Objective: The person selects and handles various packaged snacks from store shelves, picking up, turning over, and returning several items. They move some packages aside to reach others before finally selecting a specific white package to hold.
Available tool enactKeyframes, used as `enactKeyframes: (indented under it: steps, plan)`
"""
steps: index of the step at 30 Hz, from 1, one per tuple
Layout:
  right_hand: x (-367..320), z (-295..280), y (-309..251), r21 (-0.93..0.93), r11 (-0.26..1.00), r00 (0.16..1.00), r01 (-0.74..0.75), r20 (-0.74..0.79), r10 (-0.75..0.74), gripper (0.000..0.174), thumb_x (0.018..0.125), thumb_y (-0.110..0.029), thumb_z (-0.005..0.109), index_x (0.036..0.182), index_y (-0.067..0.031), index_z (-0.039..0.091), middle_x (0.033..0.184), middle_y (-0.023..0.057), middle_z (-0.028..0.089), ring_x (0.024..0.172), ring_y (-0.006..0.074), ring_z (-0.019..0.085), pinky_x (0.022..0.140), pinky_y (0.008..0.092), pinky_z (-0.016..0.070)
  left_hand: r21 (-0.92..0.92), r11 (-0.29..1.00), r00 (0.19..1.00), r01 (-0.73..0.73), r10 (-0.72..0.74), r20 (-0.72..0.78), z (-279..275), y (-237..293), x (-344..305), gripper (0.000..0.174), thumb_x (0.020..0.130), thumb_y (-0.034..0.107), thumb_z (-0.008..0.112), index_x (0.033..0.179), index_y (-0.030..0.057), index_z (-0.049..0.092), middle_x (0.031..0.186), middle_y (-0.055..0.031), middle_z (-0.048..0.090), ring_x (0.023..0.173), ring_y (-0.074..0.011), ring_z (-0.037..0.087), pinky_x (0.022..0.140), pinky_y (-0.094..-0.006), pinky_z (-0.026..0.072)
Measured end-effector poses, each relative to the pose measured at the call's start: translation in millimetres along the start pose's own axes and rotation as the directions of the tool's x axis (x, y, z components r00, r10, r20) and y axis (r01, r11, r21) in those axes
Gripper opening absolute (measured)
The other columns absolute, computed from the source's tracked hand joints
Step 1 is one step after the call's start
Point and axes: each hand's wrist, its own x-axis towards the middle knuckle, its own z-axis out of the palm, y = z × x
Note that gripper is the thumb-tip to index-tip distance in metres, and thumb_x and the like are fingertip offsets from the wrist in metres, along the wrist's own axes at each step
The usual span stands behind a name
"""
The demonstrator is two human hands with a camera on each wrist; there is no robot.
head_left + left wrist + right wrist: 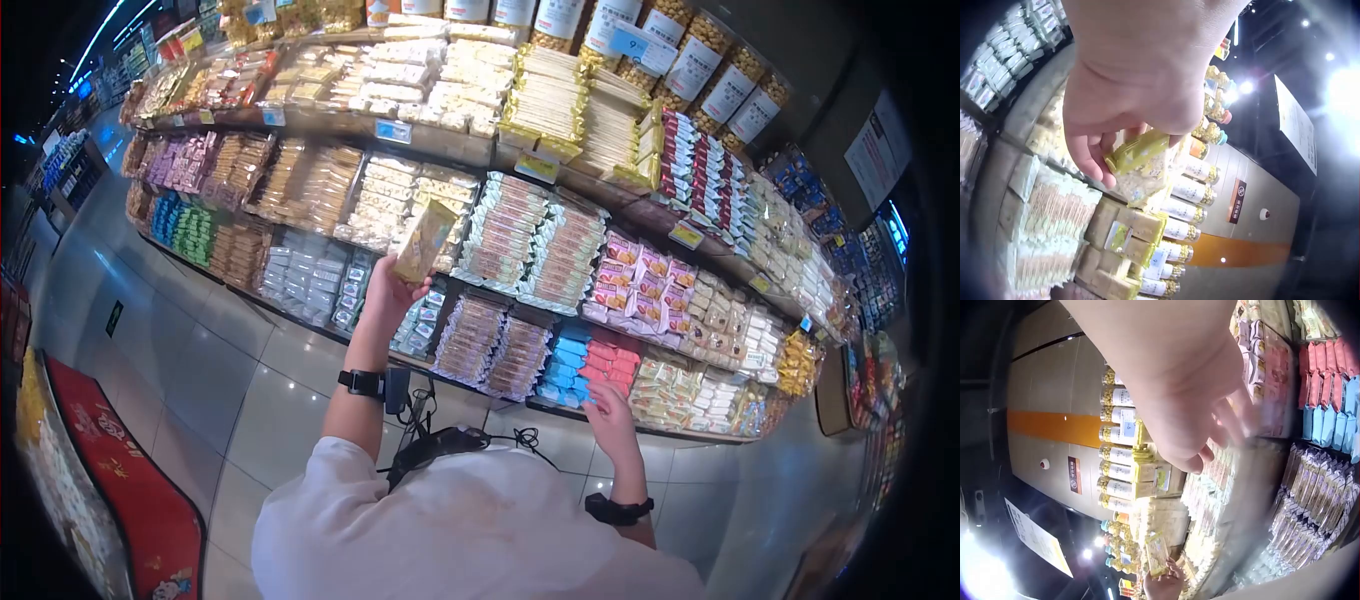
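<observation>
My left hand [395,290] grips a yellow-edged clear package [426,240] with pale pieces inside, held upright over the lower shelf tier. The left wrist view shows fingers [1094,156] of that hand curled round the package [1141,165]. My right hand [612,415] hangs with loosely bent fingers in front of the red packets [608,362] and blue packets [568,365], holding nothing. In the right wrist view the same hand [1191,412] has its fingers loosely curled, and the left hand [1165,584] with the package [1157,553] shows further off.
Tiered shelves of wrapped snacks curve around in front, with green-edged packets [510,235] and pink packets [640,285] near the hands. Labelled jars [697,68] stand along the top. A red display panel [120,470] stands at the left on the tiled floor [270,420].
</observation>
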Motion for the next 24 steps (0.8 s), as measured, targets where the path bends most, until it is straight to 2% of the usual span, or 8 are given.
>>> enactKeyframes:
  steps: [5, 9, 10, 12, 15, 18, 20, 24]
  plan:
    - [-22.0, 12.2, -23.5, -0.036, 0.997, 0.996, 0.063, 0.062, -0.06, 0.038, 0.088, -0.01, 0.066, 0.124, -0.0009, 0.057, 0.124, 0.0137, 0.058, 0.107, 0.0231, 0.062, 0.087, 0.0328, 0.0529, -0.048, 0.973, 0.938, 0.225, -0.203, 0.28, 8.8, -18.7, -68.8, 0.056, 0.095, 0.042, 0.038, 0.128, -0.0008, 0.05, 0.105, -0.018, 0.065, 0.081, -0.0204, 0.064, 0.074, -0.0321, 0.0546]
    - [-61.3, 38.4, -36.2, 0.179, 0.983, 0.999, 0.028, -0.029, -0.023, 0.055, 0.087, -0.009, 0.068, 0.137, -0.0043, 0.046, 0.125, 0.0152, 0.057, 0.105, 0.0231, 0.062, 0.085, 0.0332, 0.0531, 0.402, 0.844, 0.811, 0.355, -0.492, 0.317, 16.2, -55.9, -139.7, 0.053, 0.096, 0.04, 0.044, 0.125, -0.0031, 0.053, 0.109, -0.0168, 0.064, 0.09, -0.0244, 0.065, 0.075, -0.0334, 0.0537]
    - [-75.0, 44.6, -33.0, 0.248, 0.968, 0.999, 0.039, -0.037, -0.031, 0.066, 0.085, -0.008, 0.07, 0.143, -0.0058, 0.038, 0.125, 0.0154, 0.057, 0.106, 0.0229, 0.061, 0.083, 0.0333, 0.053, 0.553, 0.738, 0.759, 0.387, -0.595, 0.262, 22.2, -60.2, -161.5, 0.053, 0.098, 0.04, 0.041, 0.126, -0.0032, 0.053, 0.107, -0.0158, 0.066, 0.091, -0.0239, 0.066, 0.076, -0.0318, 0.0535]
    - [-104.0, 58.6, -16.8, 0.319, 0.948, 1.0, 0.019, 0.008, -0.022, 0.066, 0.086, -0.008, 0.07, 0.143, -0.0058, 0.038, 0.124, 0.0141, 0.056, 0.104, 0.0208, 0.061, 0.082, 0.0318, 0.0528, 0.817, 0.521, 0.646, 0.247, -0.717, 0.262, 19.1, -82.3, -188.9, 0.052, 0.1, 0.042, 0.039, 0.122, -0.001, 0.057, 0.096, -0.0113, 0.068, 0.084, -0.0182, 0.066, 0.075, -0.0295, 0.0515]
    - [-155.2, 83.7, -4.1, 0.447, 0.886, 0.988, -0.124, 0.135, 0.07, 0.054, 0.089, -0.007, 0.067, 0.137, -0.0044, 0.044, 0.115, 0.0083, 0.059, 0.096, 0.013, 0.06, 0.078, 0.0265, 0.0516, 0.881, 0.409, 0.574, 0.239, -0.791, 0.212, 8.8, -112.5, -235.9, 0.061, 0.101, 0.053, 0.036, 0.115, 0.0004, 0.061, 0.087, -0.0065, 0.065, 0.075, -0.0127, 0.061, 0.067, -0.0258, 0.0501]
    - [-199.0, 109.1, 10.2, 0.492, 0.821, 0.955, -0.29, 0.204, 0.215, 0.025, 0.091, -0.008, 0.065, 0.114, -0.0035, 0.058, 0.094, 0.0019, 0.06, 0.085, 0.0097, 0.059, 0.075, 0.0245, 0.0501, 0.902, 0.359, 0.641, 0.24, -0.756, 0.131, -5.4, -123.1, -282.2, 0.055, 0.099, 0.051, 0.046, 0.117, 0.0012, 0.061, 0.086, -0.004, 0.064, 0.072, -0.0109, 0.059, 0.063, -0.0238, 0.0486]
    - [-220.7, 123.5, 30.9, 0.505, 0.792, 0.934, -0.343, 0.271, 0.232, 0.022, 0.091, -0.01, 0.066, 0.111, -0.003, 0.059, 0.094, 0.0024, 0.061, 0.085, 0.01, 0.06, 0.074, 0.0248, 0.0502, 0.804, 0.572, 0.764, 0.16, -0.587, 0.266, -20.6, -130.4, -308.0, 0.043, 0.097, 0.041, 0.058, 0.115, 0.0022, 0.063, 0.086, -0.0018, 0.064, 0.066, -0.0093, 0.057, 0.059, -0.0226, 0.0474]
    - [-228.2, 133.9, 11.4, 0.451, 0.781, 0.853, -0.433, 0.484, 0.194, 0.021, 0.091, -0.016, 0.068, 0.104, -0.0016, 0.061, 0.096, 0.004, 0.064, 0.085, 0.0108, 0.061, 0.074, 0.0263, 0.0508, 0.875, 0.431, 0.78, 0.222, -0.617, 0.106, -34.4, -98.1, -340.3, 0.036, 0.095, 0.035, 0.062, 0.114, 0.0035, 0.065, 0.087, -0.0002, 0.063, 0.068, -0.0067, 0.057, 0.058, -0.0216, 0.0459]
